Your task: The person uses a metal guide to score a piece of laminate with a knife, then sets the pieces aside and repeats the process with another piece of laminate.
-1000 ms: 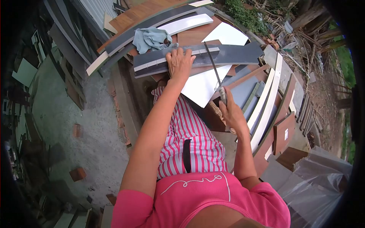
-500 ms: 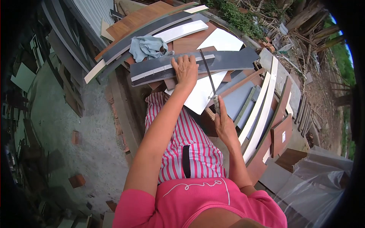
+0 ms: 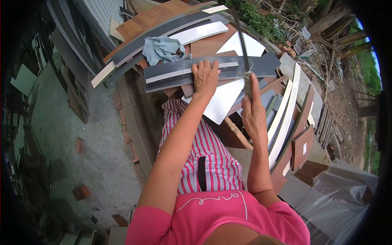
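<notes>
Your left hand (image 3: 206, 75) lies flat, palm down, fingers spread and uncurled, pressing on a grey strip (image 3: 171, 77). The strip lies across the top of a board pile (image 3: 286, 122) in front of you. A line of pale segments runs along its near edge, to the left of your fingers.

Your right hand (image 3: 253, 108) is closed tight around the wrapped handle of a knife (image 3: 241, 36). The thumb points up along the handle. The long dark blade stands nearly upright, leaning a little to the left, and its tip reaches the upper part of the view. It crosses in front of the strip's right end, just right of your left hand. You cannot tell whether the blade touches the strip.

A white panel (image 3: 222, 102) sits under the strip, between your two hands, with its corner pointing towards your lap. A blue-grey rag (image 3: 163, 47) lies bunched just beyond the strip's left part, against a curved white piece (image 3: 200, 32). More curved white and brown boards stack to the right of your right hand. Clear plastic sheet (image 3: 339, 192) lies at lower right. On the concrete ground to your left sits a brick (image 3: 83, 192), well apart from the pile.
</notes>
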A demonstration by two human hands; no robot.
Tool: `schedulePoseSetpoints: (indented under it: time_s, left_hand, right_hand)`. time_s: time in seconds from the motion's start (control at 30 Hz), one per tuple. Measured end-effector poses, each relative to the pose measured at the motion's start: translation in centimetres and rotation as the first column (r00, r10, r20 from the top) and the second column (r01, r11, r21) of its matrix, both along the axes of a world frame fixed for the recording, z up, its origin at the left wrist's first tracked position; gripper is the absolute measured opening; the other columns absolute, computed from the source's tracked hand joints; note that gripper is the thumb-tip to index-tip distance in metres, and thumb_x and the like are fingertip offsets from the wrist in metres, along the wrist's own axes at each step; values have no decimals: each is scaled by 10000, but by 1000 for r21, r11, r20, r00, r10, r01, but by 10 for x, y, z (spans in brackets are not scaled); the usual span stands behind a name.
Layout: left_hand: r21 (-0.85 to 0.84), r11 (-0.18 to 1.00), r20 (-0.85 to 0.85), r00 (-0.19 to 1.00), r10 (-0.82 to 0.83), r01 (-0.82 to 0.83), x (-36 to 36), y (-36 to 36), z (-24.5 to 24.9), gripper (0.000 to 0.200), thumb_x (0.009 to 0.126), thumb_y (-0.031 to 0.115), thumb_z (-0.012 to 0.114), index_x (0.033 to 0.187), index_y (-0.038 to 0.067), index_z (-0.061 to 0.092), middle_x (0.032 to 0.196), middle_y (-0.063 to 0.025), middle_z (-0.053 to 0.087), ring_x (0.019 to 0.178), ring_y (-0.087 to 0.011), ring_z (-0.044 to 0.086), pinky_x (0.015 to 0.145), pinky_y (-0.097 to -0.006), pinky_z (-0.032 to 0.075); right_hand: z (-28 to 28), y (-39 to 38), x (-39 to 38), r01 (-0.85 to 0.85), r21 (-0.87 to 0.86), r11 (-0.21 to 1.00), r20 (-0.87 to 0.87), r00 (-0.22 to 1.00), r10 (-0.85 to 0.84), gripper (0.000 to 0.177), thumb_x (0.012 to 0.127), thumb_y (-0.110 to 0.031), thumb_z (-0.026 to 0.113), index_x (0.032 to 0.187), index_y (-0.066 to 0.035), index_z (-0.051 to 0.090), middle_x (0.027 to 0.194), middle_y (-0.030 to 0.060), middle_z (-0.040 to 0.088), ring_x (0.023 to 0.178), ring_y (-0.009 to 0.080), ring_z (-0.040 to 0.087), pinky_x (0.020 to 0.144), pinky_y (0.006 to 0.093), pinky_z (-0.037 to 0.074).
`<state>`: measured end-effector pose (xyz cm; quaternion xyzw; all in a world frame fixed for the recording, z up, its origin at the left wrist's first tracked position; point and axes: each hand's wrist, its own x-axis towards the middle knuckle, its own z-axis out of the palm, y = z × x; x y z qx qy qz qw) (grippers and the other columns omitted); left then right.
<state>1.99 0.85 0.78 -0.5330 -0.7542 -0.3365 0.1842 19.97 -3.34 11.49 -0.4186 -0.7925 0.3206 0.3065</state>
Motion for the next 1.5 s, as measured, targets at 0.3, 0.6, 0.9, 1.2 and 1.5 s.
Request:
schedulePoseSetpoints:
  time_s: [0.3,0.6,0.9,1.2,1.5]
  left_hand:
    - [-24,1000,14,1000,17,-17,2,1,0,244,792,285,710,954,128,617,885,-88,545,890,-266,515,824,-432,328]
    - [-31,999,10,1000,27,-27,3,1,2,242,798,291,705,948,126,610,880,-82,539,886,-257,511,842,-433,328]
    - [-13,1000,10,1000,14,-14,2,1,2,225,804,286,699,940,133,604,885,-82,539,885,-265,508,842,-437,325]
    - [-32,999,28,999,29,-28,1,4,0,217,809,284,695,938,137,601,884,-85,541,888,-265,512,843,-442,323]
    - [-26,999,21,999,33,-32,3,1,3,222,799,287,703,938,140,611,890,-89,551,892,-271,517,843,-442,323]
  right_hand:
    - [-40,-5,8,63,-304,951,277,961,25,553,986,-97,401,1497,-263,272,1203,254,596,1105,354,603,917,407,451]
    - [-44,-10,7,59,-324,944,266,963,31,538,997,-118,394,1496,-271,264,1229,277,577,1134,381,589,916,448,446]
    - [-61,36,-28,-80,-31,996,245,966,85,577,941,-56,393,1485,-177,243,1031,317,620,890,474,616,754,519,468]
    - [-69,-26,27,-39,-97,995,311,948,67,652,910,-37,444,1499,-185,207,900,325,622,828,486,621,704,525,468]
    - [-61,41,-36,-68,-34,997,352,933,76,583,950,-94,432,1487,-192,226,881,312,633,770,499,608,695,545,446]
